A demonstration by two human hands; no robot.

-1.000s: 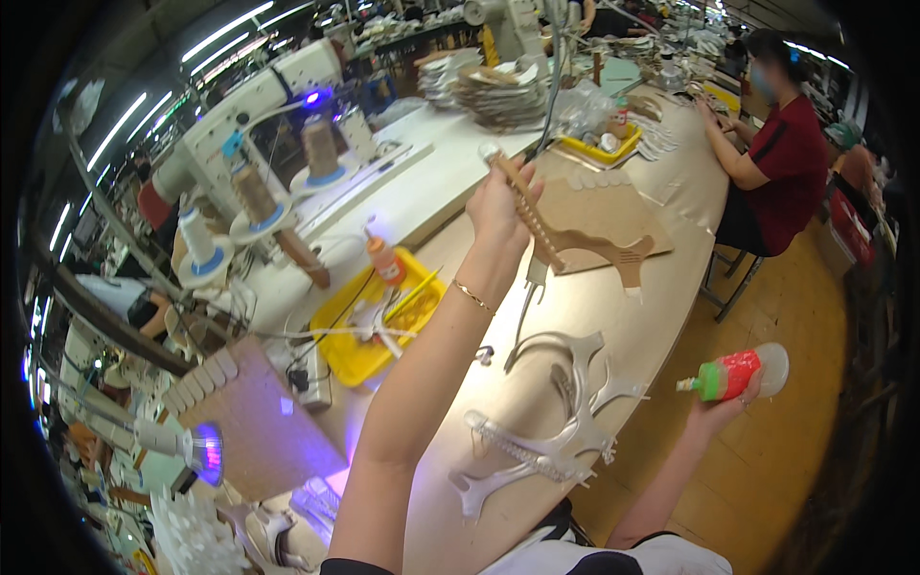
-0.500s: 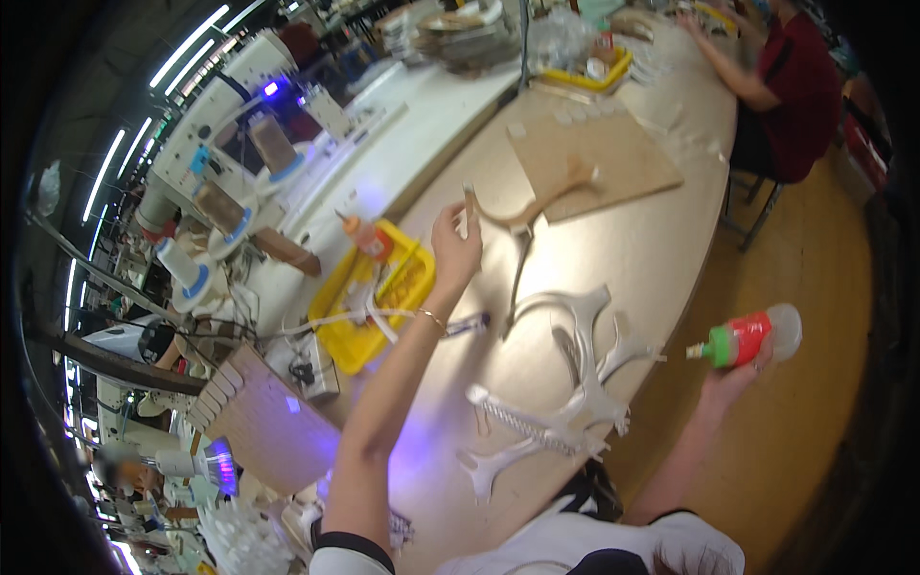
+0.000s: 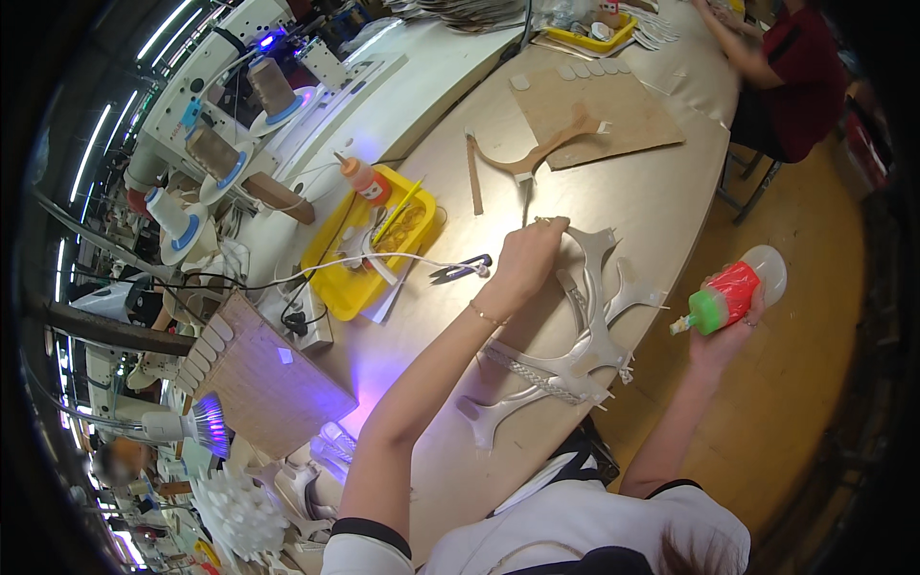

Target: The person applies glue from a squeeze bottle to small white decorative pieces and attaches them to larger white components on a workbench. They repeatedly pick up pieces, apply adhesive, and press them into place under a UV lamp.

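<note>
Tabletop (image 3: pixel 661 220): brown strap piece (image 3: pixel 517 165) overlaps a board (image 3: pixel 628 120); dark-handled snips (image 3: pixel 462 269) lie beside the yellow tray (image 3: pixel 335 299).
Tray contents: orange bottle (image 3: pixel 367 183) at the far end, yellow stick (image 3: pixel 399 215), jumbled bits.
Left hand (image 3: pixel 530 257): at the silvery strap pieces (image 3: pixel 599 337) on the table; fingertips obscured, grip unclear.
Right hand (image 3: pixel 721 337): fingers wrapped round the green-topped squeeze bottle (image 3: pixel 731 293), beyond the table edge.

Red and green bottle (image 3: pixel 730 292), yellow tray (image 3: pixel 337 299)

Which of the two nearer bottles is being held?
The green-capped bottle, gripped in the right hand; no hand touches the orange bottle.
</note>
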